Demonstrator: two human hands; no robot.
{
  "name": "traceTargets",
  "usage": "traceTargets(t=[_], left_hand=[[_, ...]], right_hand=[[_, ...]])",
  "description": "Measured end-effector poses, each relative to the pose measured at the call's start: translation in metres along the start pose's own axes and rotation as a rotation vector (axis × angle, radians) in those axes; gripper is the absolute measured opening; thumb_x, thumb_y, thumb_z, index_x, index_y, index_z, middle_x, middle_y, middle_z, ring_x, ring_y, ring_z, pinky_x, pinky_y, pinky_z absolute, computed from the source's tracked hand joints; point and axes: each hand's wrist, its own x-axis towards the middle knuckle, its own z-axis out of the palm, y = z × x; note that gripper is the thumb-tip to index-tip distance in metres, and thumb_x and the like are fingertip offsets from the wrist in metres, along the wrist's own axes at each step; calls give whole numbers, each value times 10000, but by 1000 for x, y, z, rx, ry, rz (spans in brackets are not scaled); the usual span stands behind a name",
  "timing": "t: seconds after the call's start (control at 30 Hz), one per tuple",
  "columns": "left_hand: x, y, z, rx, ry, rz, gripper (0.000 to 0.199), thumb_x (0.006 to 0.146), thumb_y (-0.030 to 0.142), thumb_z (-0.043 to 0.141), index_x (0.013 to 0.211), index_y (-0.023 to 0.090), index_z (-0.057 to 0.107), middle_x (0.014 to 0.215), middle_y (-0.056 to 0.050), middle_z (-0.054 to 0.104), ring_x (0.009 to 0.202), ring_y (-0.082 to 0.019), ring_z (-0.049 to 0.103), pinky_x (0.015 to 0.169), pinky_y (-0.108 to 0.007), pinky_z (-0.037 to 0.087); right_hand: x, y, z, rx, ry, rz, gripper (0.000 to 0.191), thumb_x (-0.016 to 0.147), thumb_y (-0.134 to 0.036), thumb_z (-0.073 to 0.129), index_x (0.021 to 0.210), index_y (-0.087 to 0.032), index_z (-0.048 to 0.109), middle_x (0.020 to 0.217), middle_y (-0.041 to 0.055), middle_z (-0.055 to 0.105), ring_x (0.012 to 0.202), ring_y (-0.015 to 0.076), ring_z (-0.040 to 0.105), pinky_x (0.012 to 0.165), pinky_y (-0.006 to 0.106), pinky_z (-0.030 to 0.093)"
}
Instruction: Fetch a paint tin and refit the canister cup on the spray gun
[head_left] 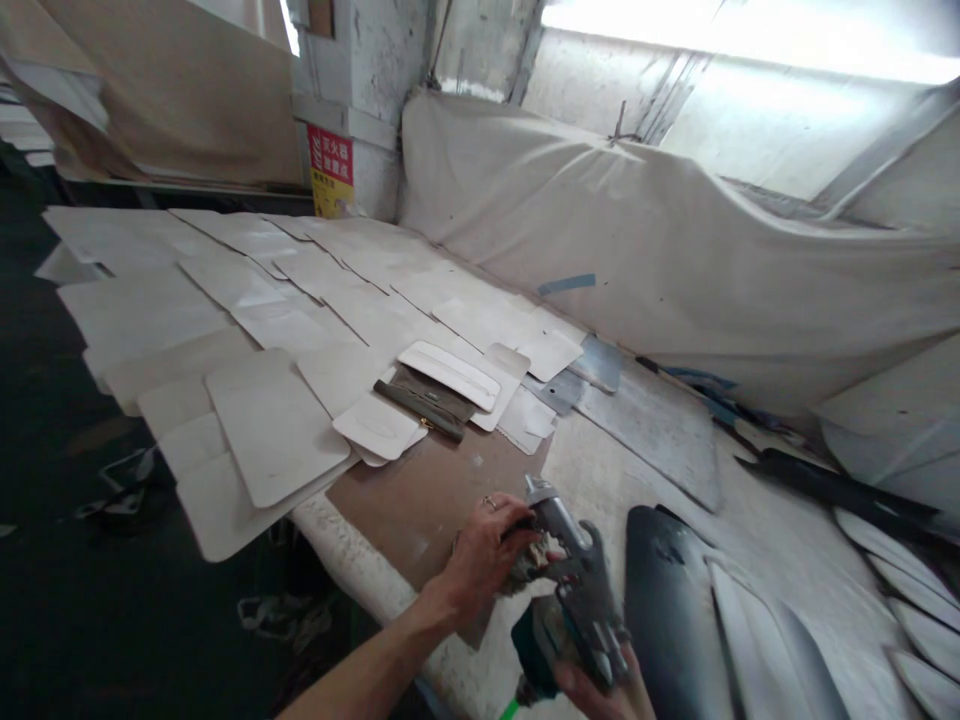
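Near the front edge of the table, my right hand (600, 690) is wrapped round the handle of a grey metal spray gun (581, 560), whose nozzle points up and to the left. A green hose runs down from its lower end. My left hand (491, 550) is beside the gun's front, fingers curled over something crumpled that I cannot make out. Both hands are over the edge of a brown board (405, 490). Beyond the board, a dark olive wallet-like piece (424, 405) lies among pale panels (274, 425).
Overlapping pale sheets cover the left of the table. A dark curved panel (667, 600) lies at the right, with white oval pieces (926, 640) further right. A draped cloth (637, 240) hangs behind. A red and yellow sign (330, 165) is on the pillar.
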Motion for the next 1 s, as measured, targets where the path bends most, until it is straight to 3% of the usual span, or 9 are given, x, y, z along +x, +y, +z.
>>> traceTargets(t=[0.1,0.17,0.23,0.37,0.53,0.73,0.9,1.0], left_hand=[[-3,-5,2,-4,21,9,135,818,160,612,923,175,695,968,-75,688,960,-233,613,884,-341,460],[-6,-5,3,-13,36,16,120,829,178,608,909,177,697,954,-75,687,962,-237,612,887,-345,462],[-8,-3,5,-27,49,25,132,846,198,596,925,181,700,1015,-88,684,999,-243,610,913,-355,462],[-11,-2,8,-53,68,29,169,855,212,592,959,190,723,1207,-113,644,1123,-263,579,993,-375,436],[-11,-4,12,-92,103,2,221,740,264,743,947,187,750,1046,-102,722,1003,-259,635,925,-365,475],[-9,-6,17,-165,173,-51,180,684,181,768,864,184,760,963,-72,747,932,-229,663,872,-331,501],[-9,-8,21,-189,213,-77,186,662,95,740,823,189,754,951,-49,747,935,-210,660,881,-309,497],[-10,-6,22,-183,234,-83,199,654,58,724,812,176,754,912,-54,744,927,-208,655,889,-304,486]], right_hand=[[10,12,-32,136,87,-63,657,753,-743,524,1244,-312,593,1159,98,678,1047,339,649,786,448,576],[31,13,-51,58,169,-68,542,805,-667,533,1163,-278,652,1089,110,706,1001,324,672,786,433,581],[58,5,-56,-65,143,-52,425,819,-525,626,1144,-254,667,1095,108,705,1001,293,672,834,393,567],[102,-26,-30,-141,-171,-123,368,790,-442,687,1099,-243,701,1203,107,648,1106,283,611,905,360,526],[113,-49,-4,-169,-375,-158,358,724,-332,762,1072,-258,728,1201,112,631,1083,287,601,886,338,513],[114,-44,-2,-193,-358,-142,244,703,-395,762,880,-227,776,1039,107,668,893,277,645,735,318,540],[108,-34,1,-184,-327,-99,248,721,-422,731,850,-214,774,1069,94,672,818,253,653,700,302,553],[103,-27,1,-190,-251,-79,230,699,-411,739,804,-210,770,1108,102,673,933,302,655,718,320,564]])
